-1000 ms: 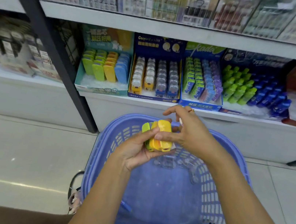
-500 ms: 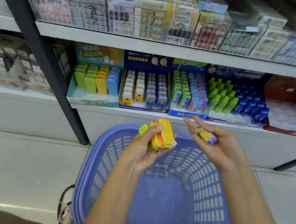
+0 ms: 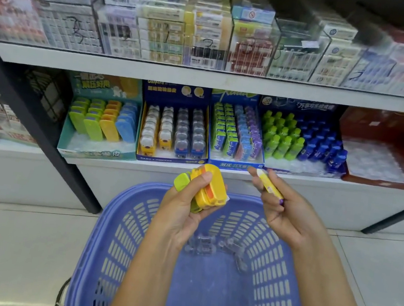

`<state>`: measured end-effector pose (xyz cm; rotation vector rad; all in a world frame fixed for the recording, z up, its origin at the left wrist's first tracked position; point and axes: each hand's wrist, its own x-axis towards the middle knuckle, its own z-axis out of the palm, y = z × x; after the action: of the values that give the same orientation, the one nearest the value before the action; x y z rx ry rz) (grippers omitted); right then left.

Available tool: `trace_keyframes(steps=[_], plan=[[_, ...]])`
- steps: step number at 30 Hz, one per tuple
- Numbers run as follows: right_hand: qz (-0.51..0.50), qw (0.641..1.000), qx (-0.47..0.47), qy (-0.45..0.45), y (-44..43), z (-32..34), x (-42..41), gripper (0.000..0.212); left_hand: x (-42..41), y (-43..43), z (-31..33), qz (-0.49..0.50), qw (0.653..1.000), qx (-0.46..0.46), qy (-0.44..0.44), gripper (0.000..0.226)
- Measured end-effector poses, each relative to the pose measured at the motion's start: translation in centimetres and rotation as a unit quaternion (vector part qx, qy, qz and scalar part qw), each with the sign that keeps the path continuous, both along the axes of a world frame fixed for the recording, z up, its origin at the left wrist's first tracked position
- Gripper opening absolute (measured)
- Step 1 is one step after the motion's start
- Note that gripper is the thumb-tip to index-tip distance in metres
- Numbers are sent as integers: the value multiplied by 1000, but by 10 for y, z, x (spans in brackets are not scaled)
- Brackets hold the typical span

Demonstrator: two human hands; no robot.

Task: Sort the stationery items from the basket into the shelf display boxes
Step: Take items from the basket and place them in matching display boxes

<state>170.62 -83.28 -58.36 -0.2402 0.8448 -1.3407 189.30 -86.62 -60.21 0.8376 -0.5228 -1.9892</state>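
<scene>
- Far left on the lower shelf (image 3: 193, 171): teal cardboard display box (image 3: 96, 149) with upright rows of smooth plastic slabs in green, lime, orange-yellow and blue; bare white liner at its front.
- Just right of it, touching: dark blue display box (image 3: 169, 159) with rounded animal-shaped pieces in yellow and blue rows.
- Next: blue box (image 3: 236, 164) packed with small flat wrapped blocks, green, blue, purple.
- Then a box of glossy green and blue bottle shapes (image 3: 301, 144), front row partly unfilled; beyond, a red box (image 3: 384, 154) with a clear dimpled insert.
- Below, on the pale tiled floor: purple slatted plastic basket (image 3: 113, 244), rim close under the shelf edge, a few clear blurred pieces at its bottom.
- Left hand (image 3: 184, 210) above the basket, fingers curled tight around a yellow plastic case (image 3: 213, 191) and a lime-green piece (image 3: 182, 181), thumb pressed on top.
- Right hand (image 3: 283, 212) well apart from the left, fingers loosely closed on a slim yellow stick (image 3: 268, 183) with a pale tip and purple end, tilted toward the shelf edge.
- Open air between both hands and the box fronts.
</scene>
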Motion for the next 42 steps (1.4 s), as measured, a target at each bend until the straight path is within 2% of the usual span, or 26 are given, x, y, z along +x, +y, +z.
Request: trace_keyframes(steps=[3, 8, 9, 11, 12, 15, 18, 19, 20, 27, 31, 36, 42], plan=[[21, 997, -39, 65, -4, -1, -10, 42, -4, -1, 1, -5, 1000, 0, -7, 49], [-3, 999, -29, 24, -7, 1, -24, 39, -10, -1, 3, -1, 1000, 11, -14, 54], [-26, 998, -15, 53, -10, 1, -26, 35, -11, -1, 3, 0, 1000, 13, -18, 56], [-85, 976, 9, 201, -18, 4, -30, 21, -13, -1, 3, 4, 999, 18, -27, 63], [-109, 946, 17, 305, -22, 7, -31, 19, -13, -1, 3, 6, 999, 19, -32, 65], [-135, 806, -9, 576, -34, 17, -41, 23, -15, -2, 1, 4, 999, 22, -47, 69], [-49, 668, -56, 741, -48, 24, -48, 17, -15, -2, 0, 1, 998, 24, -58, 74], [-9, 630, -67, 774, -53, 24, -49, 21, -15, -2, 0, 0, 998, 24, -60, 75], [19, 609, -74, 790, -57, 24, -50, 24, -15, -2, -1, 0, 998, 24, -62, 75], [-8, 615, -138, 776, -71, 31, -49, 19, -15, -4, -2, 4, 998, 27, -64, 68], [32, 601, -141, 786, -77, 29, -49, 17, -13, -5, -3, 3, 998, 26, -65, 64], [62, 609, -146, 777, -84, 33, -51, 15, -12, -5, -5, 4, 998, 25, -65, 71], [75, 566, -166, 804, -90, 36, -51, 17, -10, -6, -6, 2, 998, 26, -61, 70]])
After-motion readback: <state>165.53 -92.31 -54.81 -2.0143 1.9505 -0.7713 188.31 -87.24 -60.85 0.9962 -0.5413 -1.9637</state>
